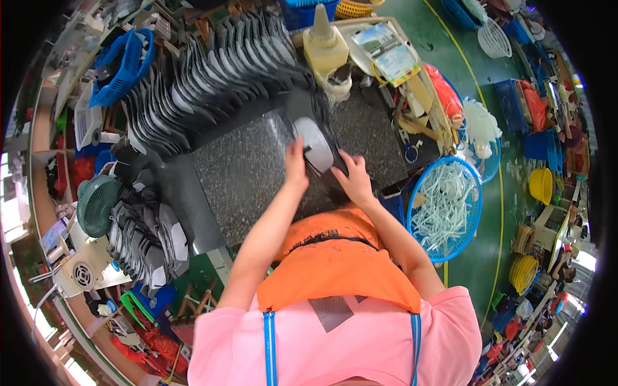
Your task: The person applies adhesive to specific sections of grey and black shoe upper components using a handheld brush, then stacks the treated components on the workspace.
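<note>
Holding a curved black-and-grey piece two-handed, just off centre toward 12 o'clock, above a speckled worktop. Grasping its 9 o'clock edge with the left hand, fingertips against the pale grey panel; pinching its 4 o'clock edge with the right hand. Cannot tell the depth of either grip underneath. Seems, as a judgement, to be mid-step, shaping or positioning one piece — likely of the kind lined up at 11 o'clock in a long overlapping row. Would call next for an even, steady hold on both edges, without creasing the panel.

Turning to containers: find at 3 o'clock a round blue basket heaped with pale, tangled strips; at 1 o'clock a shallow tray bearing a picture-covered booklet and scraps; at 12 o'clock a squeeze bottle with yellowish contents — perhaps adhesive; at 10 o'clock a blue slatted basket, contents too dark to name.
</note>
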The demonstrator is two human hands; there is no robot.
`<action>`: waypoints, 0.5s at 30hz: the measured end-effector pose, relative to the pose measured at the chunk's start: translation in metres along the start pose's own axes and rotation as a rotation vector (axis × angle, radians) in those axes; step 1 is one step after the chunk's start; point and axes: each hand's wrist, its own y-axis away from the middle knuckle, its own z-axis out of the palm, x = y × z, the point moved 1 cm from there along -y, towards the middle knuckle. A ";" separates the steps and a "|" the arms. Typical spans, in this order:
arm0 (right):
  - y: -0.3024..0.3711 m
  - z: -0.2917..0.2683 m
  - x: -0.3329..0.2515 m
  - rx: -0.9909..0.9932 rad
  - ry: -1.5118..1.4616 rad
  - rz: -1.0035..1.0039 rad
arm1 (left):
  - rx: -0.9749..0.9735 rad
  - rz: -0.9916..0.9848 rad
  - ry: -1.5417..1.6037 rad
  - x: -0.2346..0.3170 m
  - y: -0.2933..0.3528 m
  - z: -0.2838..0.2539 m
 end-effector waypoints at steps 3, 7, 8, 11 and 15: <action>0.001 0.001 0.023 0.035 0.048 -0.009 | 0.050 0.018 -0.139 -0.035 -0.019 0.001; -0.008 0.006 -0.001 0.177 0.091 -0.356 | 0.051 -0.015 -0.132 -0.012 -0.011 -0.029; -0.012 0.000 0.004 0.107 0.074 -0.420 | -0.055 -0.015 -0.049 -0.014 -0.008 -0.019; -0.009 -0.010 -0.004 0.076 0.075 -0.422 | -0.041 -0.118 0.201 -0.017 0.007 -0.001; -0.008 -0.015 -0.002 0.117 0.018 -0.418 | -0.164 -0.007 0.111 -0.019 0.017 -0.002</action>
